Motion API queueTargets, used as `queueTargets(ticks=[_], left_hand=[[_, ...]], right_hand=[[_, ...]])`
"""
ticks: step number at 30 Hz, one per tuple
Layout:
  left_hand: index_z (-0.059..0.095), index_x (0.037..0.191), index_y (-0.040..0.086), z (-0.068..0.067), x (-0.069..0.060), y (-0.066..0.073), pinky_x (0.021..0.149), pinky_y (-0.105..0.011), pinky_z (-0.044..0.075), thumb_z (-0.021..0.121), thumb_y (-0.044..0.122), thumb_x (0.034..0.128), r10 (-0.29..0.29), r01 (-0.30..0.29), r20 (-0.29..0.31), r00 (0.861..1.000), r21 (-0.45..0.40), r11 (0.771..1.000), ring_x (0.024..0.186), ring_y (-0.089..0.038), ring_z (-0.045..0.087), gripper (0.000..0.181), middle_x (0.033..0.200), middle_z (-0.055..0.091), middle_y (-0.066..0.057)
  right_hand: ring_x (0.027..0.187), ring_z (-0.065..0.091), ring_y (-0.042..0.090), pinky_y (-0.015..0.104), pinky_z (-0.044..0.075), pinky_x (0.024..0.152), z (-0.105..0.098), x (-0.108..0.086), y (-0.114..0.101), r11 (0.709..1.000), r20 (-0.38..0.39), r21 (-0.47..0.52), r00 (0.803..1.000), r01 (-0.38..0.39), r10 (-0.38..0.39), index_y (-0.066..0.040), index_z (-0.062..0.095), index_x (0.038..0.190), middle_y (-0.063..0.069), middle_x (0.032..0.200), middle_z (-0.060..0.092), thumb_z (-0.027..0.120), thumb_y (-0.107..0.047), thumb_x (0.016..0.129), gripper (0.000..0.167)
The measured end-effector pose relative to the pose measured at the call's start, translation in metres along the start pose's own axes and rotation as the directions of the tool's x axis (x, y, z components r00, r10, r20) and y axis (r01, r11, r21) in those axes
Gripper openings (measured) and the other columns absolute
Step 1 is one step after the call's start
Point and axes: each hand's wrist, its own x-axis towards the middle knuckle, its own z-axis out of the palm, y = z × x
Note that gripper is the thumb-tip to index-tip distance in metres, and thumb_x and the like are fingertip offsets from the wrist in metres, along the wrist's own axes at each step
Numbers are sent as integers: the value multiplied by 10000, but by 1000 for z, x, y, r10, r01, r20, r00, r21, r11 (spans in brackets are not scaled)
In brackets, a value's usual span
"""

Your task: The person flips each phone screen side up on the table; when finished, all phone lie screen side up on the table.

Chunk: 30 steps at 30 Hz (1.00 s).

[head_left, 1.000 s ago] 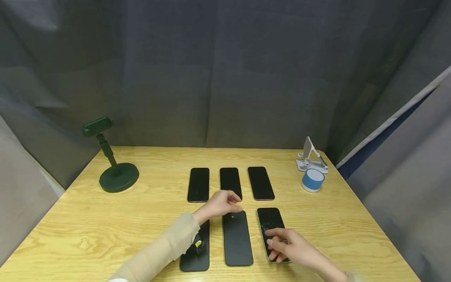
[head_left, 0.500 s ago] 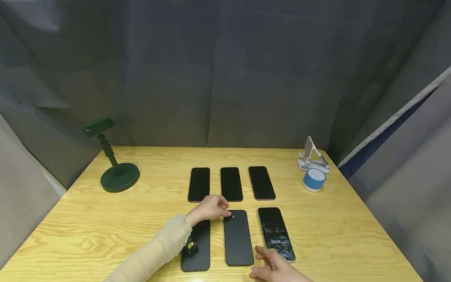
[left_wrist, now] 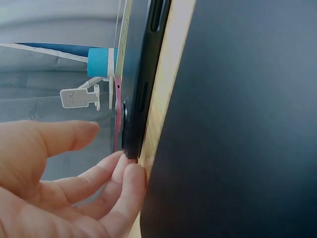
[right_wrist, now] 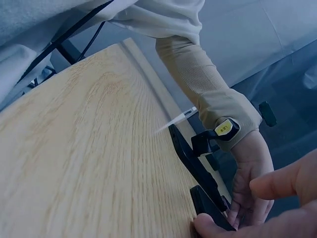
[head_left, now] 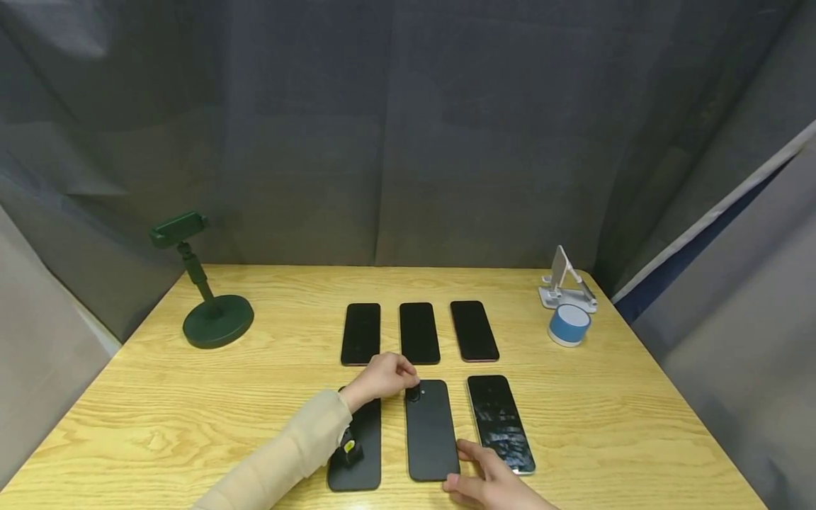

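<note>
A black phone [head_left: 432,432] lies back up in the middle of the front row, its camera at the top left corner. My left hand [head_left: 382,375] is at that phone's upper end. In the left wrist view, the fingers touch the end of the phone [left_wrist: 137,99] while the thumb stays apart. My right hand [head_left: 494,487] is at the lower right corner. The right thumb [right_wrist: 207,225] touches the phone's lower end, with the index finger spread away. On the left, another black phone [head_left: 365,471] lies partly hidden under my left forearm. Smudges mark the dark screen of the right-hand phone [head_left: 502,421].
Behind lies a row of three dark phones: left [head_left: 360,334], middle [head_left: 418,333] and right [head_left: 474,331]. A green stand [head_left: 218,321] is at the back left. A white folding stand [head_left: 567,290] and a blue-and-white cylinder [head_left: 569,326] occupy the back right.
My right hand has left the right-hand phone and come down and left to the middle phone's lower corner. My left hand has shifted slightly left and down, staying near the upper end.
</note>
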Motion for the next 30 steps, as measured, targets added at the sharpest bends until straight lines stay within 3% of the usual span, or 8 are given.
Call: queueTargets(ticks=[4,13,17,21,30], left_hand=[[715,944,9,0,-1,-1,572,-226,418,675,146,877,-11,11,-12,1000,-4,1000,671,-119,507,158,853,675,-65],[722,1003,-3,1,0,-4,608,-218,462,732,183,844,-50,52,26,998,-72,996,747,-108,578,244,902,709,-64],[715,1054,-6,1,-1,-4,747,-293,537,752,163,826,-55,60,46,997,-122,991,940,-217,636,286,1028,698,-111],[709,1080,-6,1,-2,-5,875,-377,532,754,132,823,-55,68,86,995,-154,986,1099,-307,601,295,1140,668,-153],[705,1086,-15,3,1,-6,663,-229,510,745,105,827,-45,63,90,995,-209,976,791,-101,603,289,960,702,-104]], right_hand=[[1255,453,382,431,495,970,1,3,-1,1000,13,-3,1000,13,-13,259,101,1387,430,1377,234,593,-142,951,770],[1250,461,396,429,505,956,1,3,0,1000,19,-20,1000,19,-18,251,114,1393,429,1373,238,607,-148,940,780],[1213,505,358,427,508,951,0,1,-1,999,23,-34,999,31,-30,242,122,1399,421,1363,244,615,-151,936,782],[1192,529,361,445,505,951,0,1,0,997,27,-71,999,32,-30,227,150,1407,411,1367,276,611,-167,935,768],[1101,503,352,501,477,922,-1,1,-1,974,-47,-226,998,27,-38,163,252,1419,347,1329,318,647,-243,908,763]])
